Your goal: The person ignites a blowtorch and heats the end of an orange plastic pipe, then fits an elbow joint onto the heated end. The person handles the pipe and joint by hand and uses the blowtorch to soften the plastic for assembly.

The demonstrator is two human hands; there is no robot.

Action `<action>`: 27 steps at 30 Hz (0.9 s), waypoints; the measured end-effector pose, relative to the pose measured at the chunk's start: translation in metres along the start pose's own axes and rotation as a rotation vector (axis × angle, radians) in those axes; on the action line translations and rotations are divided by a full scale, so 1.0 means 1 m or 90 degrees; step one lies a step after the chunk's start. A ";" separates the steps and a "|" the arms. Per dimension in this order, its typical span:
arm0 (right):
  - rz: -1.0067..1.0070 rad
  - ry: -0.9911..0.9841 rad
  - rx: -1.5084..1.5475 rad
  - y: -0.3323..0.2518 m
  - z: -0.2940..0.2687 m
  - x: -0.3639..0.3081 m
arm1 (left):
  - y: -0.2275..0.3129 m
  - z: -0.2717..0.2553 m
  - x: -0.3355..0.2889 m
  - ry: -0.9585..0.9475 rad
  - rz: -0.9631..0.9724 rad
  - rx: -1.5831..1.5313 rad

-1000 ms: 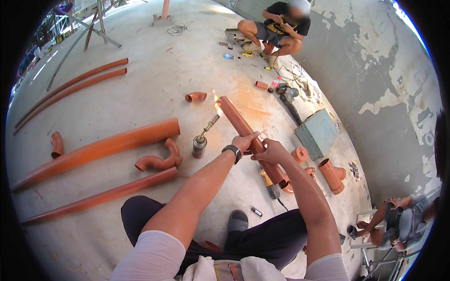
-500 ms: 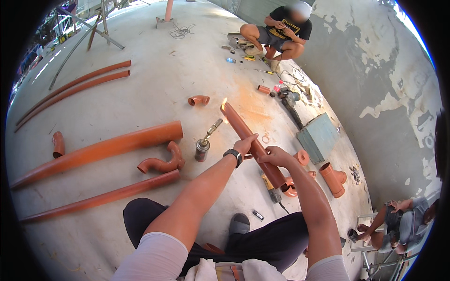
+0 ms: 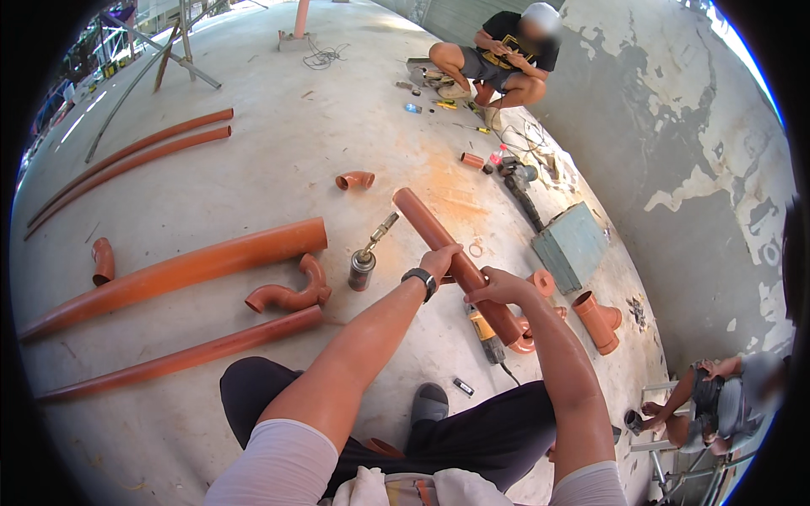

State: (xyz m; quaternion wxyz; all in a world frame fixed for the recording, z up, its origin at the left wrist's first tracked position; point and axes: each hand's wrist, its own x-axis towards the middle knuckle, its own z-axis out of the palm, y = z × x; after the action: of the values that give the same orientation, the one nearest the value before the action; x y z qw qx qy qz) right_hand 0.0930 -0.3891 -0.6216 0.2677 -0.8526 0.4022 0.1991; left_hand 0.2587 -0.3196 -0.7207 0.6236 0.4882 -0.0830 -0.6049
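Holding 1 orange-brown pipe (image 3: pixel 431 226) in 2 hands, out front at a slant: left hand (image 3: pixel 439 263) curled round about mid-length, right hand (image 3: pixel 504 287) closed on it, nearer the close end. Floor, near to far: 1 small black object (image 3: pixel 463 386), 1 yellow-black power tool (image 3: pixel 484 333), 1 tee fitting (image 3: pixel 596 323) off right, 1 torch (image 3: pixel 362 270) upright, nozzle near pipe's far end, 1 loose elbow (image 3: pixel 355 180) beyond, 2 thin pipes (image 3: pixel 221 131) far left. 1 co-worker (image 3: pixel 512 55) squatting at back.
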 end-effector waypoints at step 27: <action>-0.017 -0.083 0.139 0.015 0.006 0.022 | -0.004 -0.010 0.013 -0.020 0.012 -0.006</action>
State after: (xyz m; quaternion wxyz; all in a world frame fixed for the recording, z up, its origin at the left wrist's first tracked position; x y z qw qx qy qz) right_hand 0.0935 -0.4065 -0.6432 0.3871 -0.8088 0.3918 0.2059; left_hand 0.2666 -0.3246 -0.7352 0.6302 0.4752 -0.0945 -0.6068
